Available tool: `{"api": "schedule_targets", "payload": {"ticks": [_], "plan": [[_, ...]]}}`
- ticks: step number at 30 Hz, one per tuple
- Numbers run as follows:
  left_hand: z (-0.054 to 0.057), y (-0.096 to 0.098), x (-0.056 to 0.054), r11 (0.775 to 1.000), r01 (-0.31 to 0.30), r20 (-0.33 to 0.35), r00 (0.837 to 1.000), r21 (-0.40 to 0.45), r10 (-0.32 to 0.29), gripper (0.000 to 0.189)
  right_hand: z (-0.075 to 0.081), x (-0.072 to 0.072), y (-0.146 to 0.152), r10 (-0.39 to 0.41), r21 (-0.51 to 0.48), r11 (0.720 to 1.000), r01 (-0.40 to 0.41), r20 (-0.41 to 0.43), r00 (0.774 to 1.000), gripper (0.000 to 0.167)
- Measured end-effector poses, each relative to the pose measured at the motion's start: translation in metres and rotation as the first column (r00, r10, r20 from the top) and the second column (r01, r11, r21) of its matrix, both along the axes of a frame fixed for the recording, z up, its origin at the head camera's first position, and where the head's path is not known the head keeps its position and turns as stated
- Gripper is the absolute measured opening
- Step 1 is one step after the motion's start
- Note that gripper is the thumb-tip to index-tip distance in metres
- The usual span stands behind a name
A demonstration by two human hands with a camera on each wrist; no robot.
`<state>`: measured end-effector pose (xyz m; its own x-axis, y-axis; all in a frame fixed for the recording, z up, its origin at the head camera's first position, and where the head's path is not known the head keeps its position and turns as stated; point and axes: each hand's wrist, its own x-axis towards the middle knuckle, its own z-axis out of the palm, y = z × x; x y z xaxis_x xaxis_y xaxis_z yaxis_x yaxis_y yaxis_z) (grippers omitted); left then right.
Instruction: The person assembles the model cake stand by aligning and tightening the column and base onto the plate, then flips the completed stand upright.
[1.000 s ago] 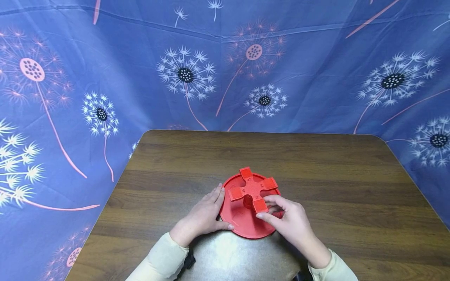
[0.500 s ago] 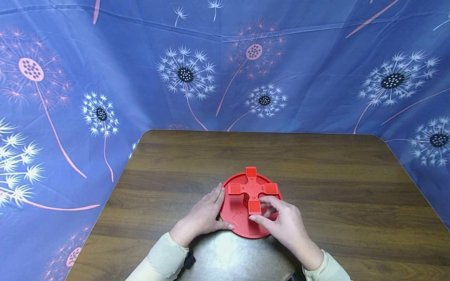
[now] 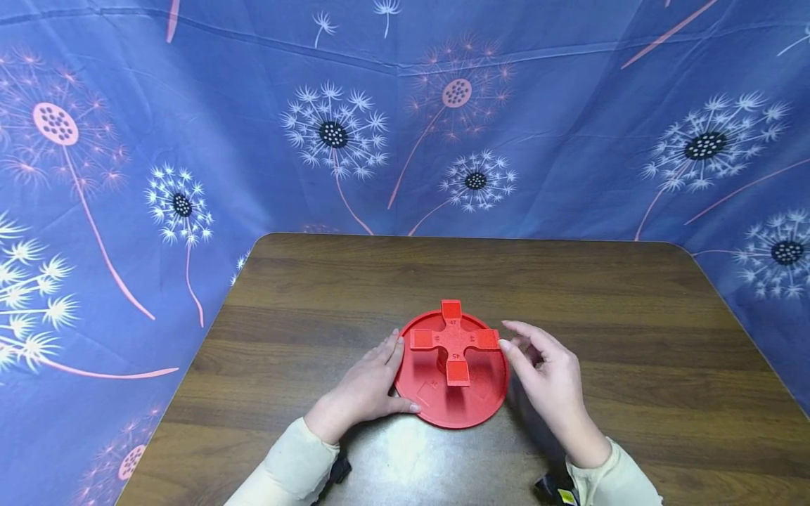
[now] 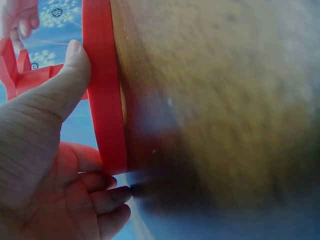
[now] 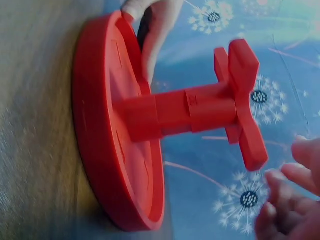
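Note:
A red round base with a raised rim [image 3: 471,407] sits on the table. From its middle rises a red post [image 5: 175,112], topped by a numbered red cross-shaped piece [image 3: 454,341]. My left hand [image 3: 367,390] grips the base's left rim, thumb at the front and fingers along the far side; in the left wrist view the thumb lies over the rim. Beside the right arm of the cross is my right hand [image 3: 553,383], fingers loosely bent and holding nothing. The right wrist view shows a small gap between these fingertips and the cross.
The wood-grain table [image 3: 304,302] extends around the base on all sides. Behind it hangs a blue cloth [image 3: 253,105] printed with dandelions. Dark straps are partly visible at both wrists.
My right hand turned the cross slightly clockwise by its near arm, then let go and moved right and away to the right arm. The left hand stayed on the rim.

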<state>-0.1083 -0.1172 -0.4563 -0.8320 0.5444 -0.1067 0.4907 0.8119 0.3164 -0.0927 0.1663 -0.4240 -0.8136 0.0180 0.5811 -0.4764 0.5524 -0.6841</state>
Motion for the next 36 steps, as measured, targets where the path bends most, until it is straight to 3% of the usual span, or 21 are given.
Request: {"api": "schedule_targets", "payload": {"ticks": [3,7,10,14,20,26,36], "plan": [[0.0,0.0,0.0,1.0,0.001,-0.002,1.0,-0.002,-0.001,0.109,-0.003,-0.006,0.005,0.06,0.023,0.998,-0.063,0.104,0.993,0.04],[-0.001,0.0,0.0,1.0,-0.003,0.008,1.0,-0.01,0.003,0.11,-0.007,-0.009,0.008,0.172,-0.013,0.984,-0.175,0.261,0.95,0.041],[-0.001,0.001,0.0,1.0,-0.008,0.017,1.0,-0.014,0.009,0.11,-0.009,-0.008,0.01,0.216,-0.04,0.976,-0.215,0.332,0.918,0.038],[-0.002,0.001,0.0,1.0,-0.007,0.014,1.0,-0.015,0.007,0.11,-0.012,-0.006,0.012,0.251,-0.085,0.968,-0.237,0.369,0.895,0.035],[0.0,0.0,0.001,1.0,0.003,-0.004,1.0,-0.017,-0.003,0.109,-0.015,-0.001,0.013,0.342,-0.18,0.938,-0.296,0.352,0.871,0.03],[0.0,0.0,0.0,1.0,0.005,-0.005,1.0,-0.008,-0.005,0.108,-0.015,0.005,0.009,0.367,-0.191,0.928,-0.32,0.324,0.872,0.029],[-0.001,0.001,0.0,1.0,0.002,-0.012,1.0,-0.022,-0.002,0.109,-0.016,0.015,-0.003,0.258,-0.086,0.966,-0.244,0.316,0.913,0.033]]}}
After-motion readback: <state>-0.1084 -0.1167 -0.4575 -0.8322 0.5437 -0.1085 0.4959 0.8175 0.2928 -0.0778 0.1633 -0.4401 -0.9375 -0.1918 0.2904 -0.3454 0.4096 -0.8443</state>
